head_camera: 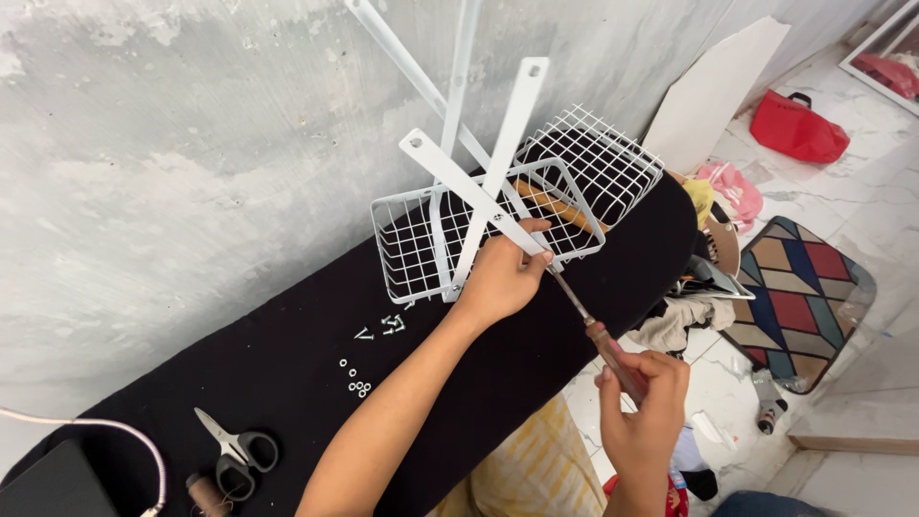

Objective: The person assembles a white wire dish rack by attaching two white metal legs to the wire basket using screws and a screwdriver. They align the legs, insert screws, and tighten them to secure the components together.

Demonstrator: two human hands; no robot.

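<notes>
While the left hand [503, 278] pinches the crossing of two white metal bars [479, 206] against the wire basket [498, 225], the right hand [643, 397] is wrapped tight around the red-brown handle of a screwdriver [595, 330]. The basket stands on the black padded board [287, 383], toward its far end, close to the grey wall [191, 144].

By my reckoning, doing this well means keeping the screwdriver dead in line with the screw, pressing in firmly while turning, and letting the left thumb and fingers stop the bars from swivelling. A slanted tip would likely slip off the screw head.

The screwdriver's long axis runs on a diagonal from the right hand, off the board's near edge, up and left to the joint, tip pointing at the bars' crossing. The bars themselves stick up steeply from the basket.

Small washers and screws [369, 359] lie loose mid-board; scissors [235, 450] rest near its near left end.
</notes>
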